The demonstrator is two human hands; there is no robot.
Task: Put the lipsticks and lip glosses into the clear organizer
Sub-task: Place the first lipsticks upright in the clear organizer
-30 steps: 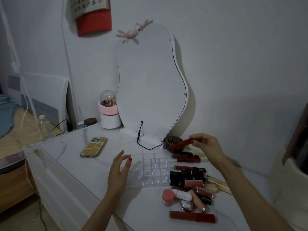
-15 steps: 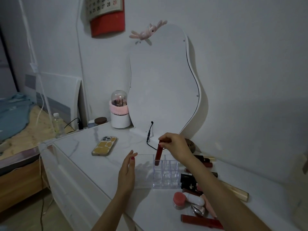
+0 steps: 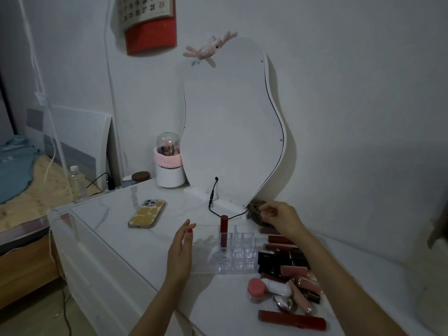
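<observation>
Head cam: one red lipstick (image 3: 223,231) is standing upright in a back-left cell of the clear organizer (image 3: 236,251) on the white dresser top (image 3: 116,214). Left hand (image 3: 180,248) is lying flat, fingers loose, against the organizer's left end, gripping nothing. Right hand (image 3: 282,218) is hovering empty w/ fingers curled, over the far tubes (image 3: 278,238), just right of the organizer. Step in hand, I'd say: going for the next tube. Next move needs a pinch on one tube, tipping it vertical, dropping it in a free cell. Rest of the pile (image 3: 291,270) is waiting alongside.

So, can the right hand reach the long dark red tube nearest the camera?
Probably yes: the right hand is empty, and the tube lies alone at the front of the table, nothing on it.
</observation>
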